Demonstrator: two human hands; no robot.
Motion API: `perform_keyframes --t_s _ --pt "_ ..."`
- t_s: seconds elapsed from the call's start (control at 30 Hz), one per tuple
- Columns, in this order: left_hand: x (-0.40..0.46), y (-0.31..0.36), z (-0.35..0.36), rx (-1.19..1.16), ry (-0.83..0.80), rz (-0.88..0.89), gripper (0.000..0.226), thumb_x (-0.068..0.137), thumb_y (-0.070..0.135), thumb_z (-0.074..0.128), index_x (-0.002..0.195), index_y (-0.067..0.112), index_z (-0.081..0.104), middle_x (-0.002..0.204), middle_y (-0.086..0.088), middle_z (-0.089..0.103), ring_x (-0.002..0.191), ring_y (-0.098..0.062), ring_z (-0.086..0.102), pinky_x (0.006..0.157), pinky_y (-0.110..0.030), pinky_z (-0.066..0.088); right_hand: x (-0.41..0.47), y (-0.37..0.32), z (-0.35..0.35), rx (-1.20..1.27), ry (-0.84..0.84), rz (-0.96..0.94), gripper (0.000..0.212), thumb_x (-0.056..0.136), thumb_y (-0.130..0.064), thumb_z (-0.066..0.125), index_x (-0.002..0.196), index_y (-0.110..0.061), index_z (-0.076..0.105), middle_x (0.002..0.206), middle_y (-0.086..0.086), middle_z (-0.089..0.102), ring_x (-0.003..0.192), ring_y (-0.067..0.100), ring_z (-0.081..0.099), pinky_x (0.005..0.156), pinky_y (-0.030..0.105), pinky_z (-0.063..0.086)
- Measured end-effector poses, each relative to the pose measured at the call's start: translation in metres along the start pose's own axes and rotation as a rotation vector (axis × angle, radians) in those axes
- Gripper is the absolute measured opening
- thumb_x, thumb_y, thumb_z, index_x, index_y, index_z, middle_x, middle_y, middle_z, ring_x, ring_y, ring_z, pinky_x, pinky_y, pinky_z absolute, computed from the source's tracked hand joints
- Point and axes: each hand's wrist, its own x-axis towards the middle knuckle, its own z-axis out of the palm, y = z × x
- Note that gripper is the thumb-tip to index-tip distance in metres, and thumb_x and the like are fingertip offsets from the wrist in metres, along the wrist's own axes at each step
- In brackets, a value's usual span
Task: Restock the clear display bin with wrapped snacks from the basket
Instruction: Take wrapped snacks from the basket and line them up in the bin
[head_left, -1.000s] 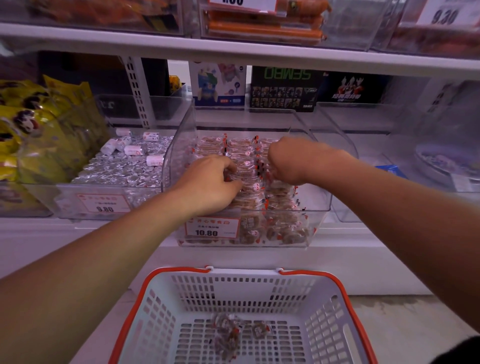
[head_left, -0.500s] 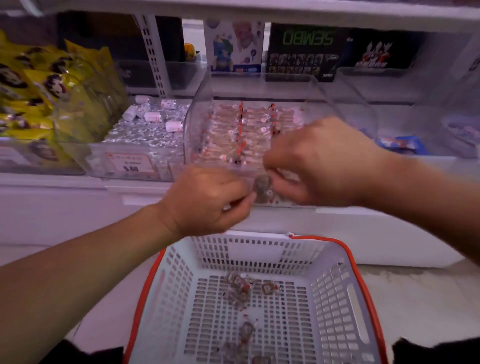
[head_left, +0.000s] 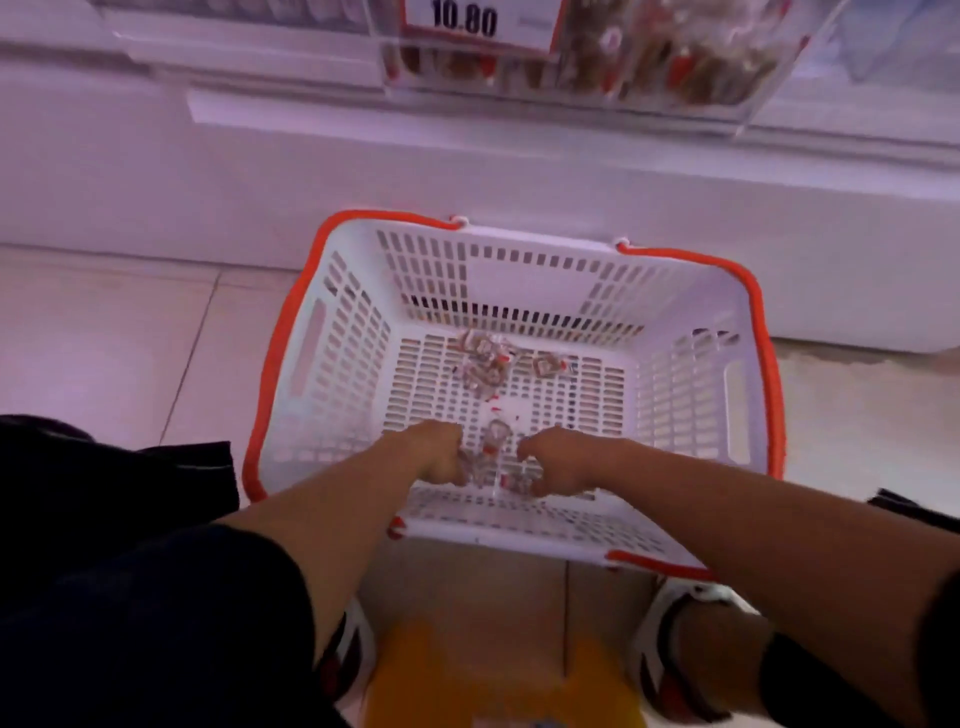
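Both hands reach down into the white basket (head_left: 691, 384) with the orange rim, which stands on the tiled floor (head_left: 114, 338) just before the white shelf base (head_left: 467, 171). The left hand (head_left: 439, 454) and the right hand (head_left: 558, 462) are curled round small wrapped snacks (head_left: 493, 467) at the near edge of the basket's bottom, while a few more snacks (head_left: 485, 361) lie toward its far edge. The clear display bin (head_left: 597, 57), with its 10.80 price tag (head_left: 480, 23), sits on the shelf above, at the top edge of the view.
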Motion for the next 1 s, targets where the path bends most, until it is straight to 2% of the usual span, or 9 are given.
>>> perform_keyframes --t_s 0.13,0.27,0.47,0.57,0.67,0.73,0.8,0.9,1.0 --pt "0.027 -0.002 0.015 -0.133 0.109 0.033 0.051 0.088 0.027 0.074 0.132 0.012 0.053 0.131 -0.010 0.054 0.105 -0.026 0.058 0.091 -0.040 0.052 0.037 -0.003 0.032 -0.124 0.134 0.004 0.047 0.085 -0.033 0.071 0.125 -0.016 0.053 0.122 0.011 0.056 0.104 0.032 0.062 0.083 0.042 0.054" --pt "0.039 0.004 0.015 0.130 0.133 0.052 0.044 0.080 0.023 0.080 0.119 0.016 0.061 0.123 -0.007 0.048 0.099 -0.028 0.060 0.087 -0.040 0.053 0.057 0.005 0.038 -0.186 0.185 -0.004 0.059 0.082 -0.031 0.073 0.132 -0.015 0.047 0.125 0.011 0.053 0.103 0.032 0.062 0.078 0.041 0.052" --pt "0.056 0.007 0.024 0.323 0.186 0.037 0.037 0.090 0.024 0.069 0.122 0.009 0.060 0.121 -0.012 0.053 0.107 -0.031 0.056 0.088 -0.041 0.050 0.068 0.028 0.025 -0.056 0.235 0.016 0.028 0.085 -0.022 0.067 0.109 -0.019 0.056 0.110 0.006 0.060 0.096 0.028 0.062 0.069 0.035 0.047" --pt "0.061 0.004 0.003 0.209 0.119 0.095 0.020 0.097 0.027 0.058 0.098 0.007 0.058 0.108 -0.014 0.058 0.090 -0.025 0.056 0.075 -0.036 0.053 0.068 0.055 0.009 0.251 0.413 0.160 0.017 0.091 -0.029 0.063 0.086 -0.025 0.047 0.098 0.002 0.065 0.087 0.023 0.062 0.072 0.036 0.053" --pt "0.065 0.012 -0.012 -0.379 0.167 -0.046 0.017 0.099 0.001 0.044 0.113 0.002 0.054 0.105 -0.015 0.050 0.092 -0.024 0.056 0.054 -0.026 0.051 0.070 0.079 -0.009 0.407 0.613 0.202 0.020 0.094 -0.033 0.061 0.108 -0.026 0.049 0.087 -0.005 0.061 0.079 0.022 0.061 0.065 0.035 0.052" --pt "0.066 0.013 -0.021 -0.280 0.227 -0.082 0.035 0.096 0.008 0.053 0.130 0.006 0.051 0.108 -0.014 0.057 0.098 -0.027 0.061 0.072 -0.027 0.054 0.073 0.089 -0.020 0.489 0.581 0.194 0.055 0.091 -0.027 0.065 0.138 -0.027 0.037 0.096 -0.001 0.062 0.084 0.022 0.063 0.070 0.040 0.055" --pt "0.070 0.020 -0.019 -0.287 0.241 -0.060 0.047 0.092 0.012 0.061 0.138 0.008 0.050 0.129 -0.012 0.059 0.117 -0.028 0.059 0.096 -0.035 0.050 0.077 0.093 -0.023 0.455 0.495 0.221 0.070 0.088 -0.025 0.067 0.148 -0.027 0.030 0.103 0.002 0.061 0.090 0.025 0.063 0.077 0.043 0.056" --pt "0.076 0.036 -0.010 -0.340 0.132 -0.062 0.049 0.094 0.011 0.061 0.140 0.009 0.046 0.136 -0.012 0.055 0.120 -0.031 0.057 0.101 -0.040 0.049 0.081 0.089 -0.017 0.337 0.462 0.314 0.042 0.083 -0.025 0.072 0.121 -0.024 0.055 0.106 0.005 0.066 0.097 0.030 0.064 0.076 0.037 0.053" --pt "0.080 0.046 0.000 -0.233 0.232 -0.121 0.051 0.094 0.012 0.062 0.141 0.012 0.042 0.138 -0.011 0.051 0.119 -0.033 0.057 0.098 -0.046 0.050 0.084 0.083 -0.015 0.319 0.567 0.386 0.021 0.080 -0.024 0.075 0.095 -0.018 0.063 0.102 0.008 0.063 0.090 0.029 0.063 0.073 0.036 0.053"
